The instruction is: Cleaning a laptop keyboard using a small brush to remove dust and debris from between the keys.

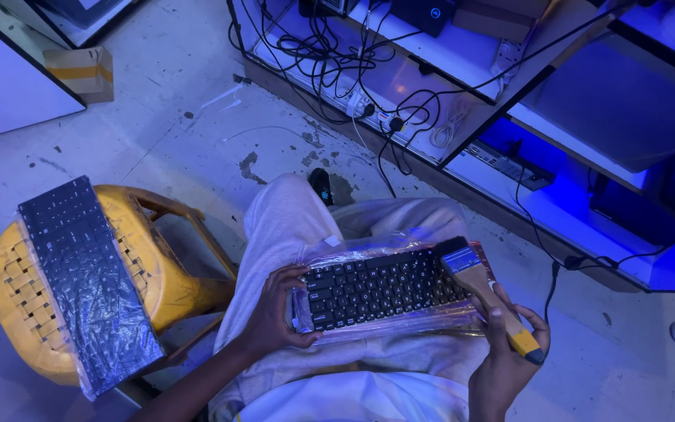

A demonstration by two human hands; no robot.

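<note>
— Where's the keyboard (380, 285) right now?

— Across the person's lap, lying in its opened clear plastic wrap (400, 322), keys facing up.

— And the hands?

— The left hand (275, 309) grips the keyboard's edge at 9 o'clock, fingers curled around it, thumb on the keys. The right hand (505, 355) is clenched around the wooden handle of a paintbrush (482, 285), whose dark bristles rest on the keys at the 2 o'clock corner.

— How far along does the brushing look?

— Hard to judge. The bristles sit at the far right end, so I'd guess most of the rows are either just done or yet to be swept; I cannot tell dust from clean keys in this blue light.

— Anything else nearby?

— At 9 o'clock from the lap, a second keyboard (87, 281) lies wrapped in plastic on a yellow woven stool (166, 273). Its wrap looks closed, so it appears untouched. Toward 12 o'clock, tangled cables (353, 70) run along a low shelf (462, 86).
</note>
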